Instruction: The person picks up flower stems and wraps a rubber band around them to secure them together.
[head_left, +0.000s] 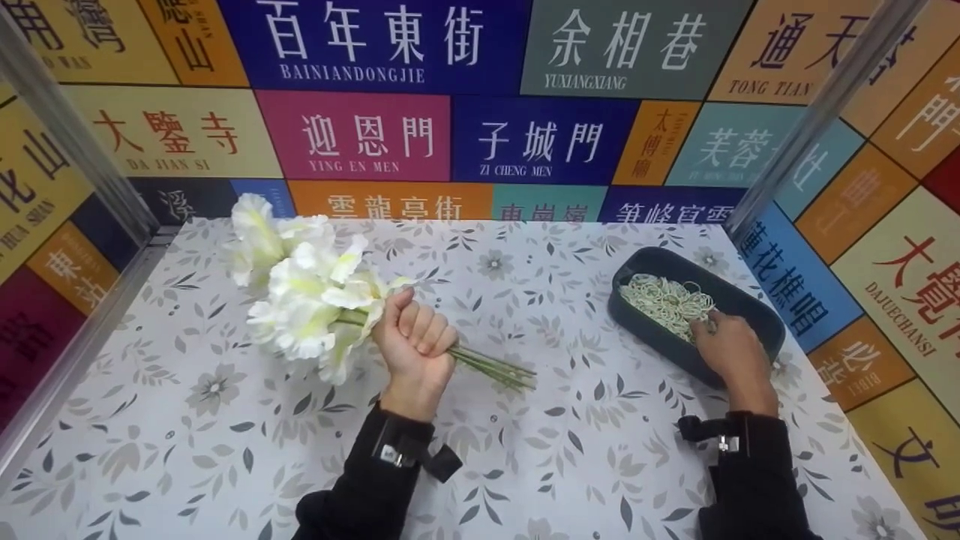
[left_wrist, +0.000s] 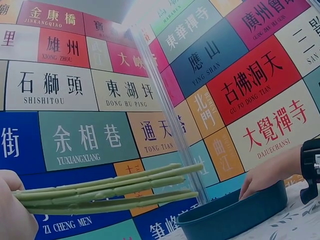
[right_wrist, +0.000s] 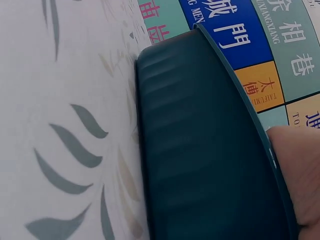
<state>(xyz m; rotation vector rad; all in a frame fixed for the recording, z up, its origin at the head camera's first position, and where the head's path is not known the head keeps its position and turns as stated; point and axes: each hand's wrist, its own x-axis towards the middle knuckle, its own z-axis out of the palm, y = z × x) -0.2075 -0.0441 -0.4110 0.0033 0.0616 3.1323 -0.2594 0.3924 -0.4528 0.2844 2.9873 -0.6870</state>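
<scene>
My left hand (head_left: 416,337) grips a bunch of white irises (head_left: 304,289) by the stems, fingers wrapped round them. The blooms point to the upper left, and the green stems (left_wrist: 110,192) stick out past the fist to the right. On the right stands a dark green oblong tray (head_left: 645,334) holding a heap of pale rubber bands (head_left: 664,304). My right hand (head_left: 735,356) reaches over the near rim, fingertips at the heap. In the right wrist view the tray's outer wall (right_wrist: 200,140) hides those fingers; I cannot tell whether they pinch a band.
The table (head_left: 225,450) has a white leaf-and-flower patterned cover. Panels with coloured Chinese signs (head_left: 360,139) rise at its back and sides, joined by metal posts (head_left: 825,105) at the corners. The tray stands near the right-hand panel.
</scene>
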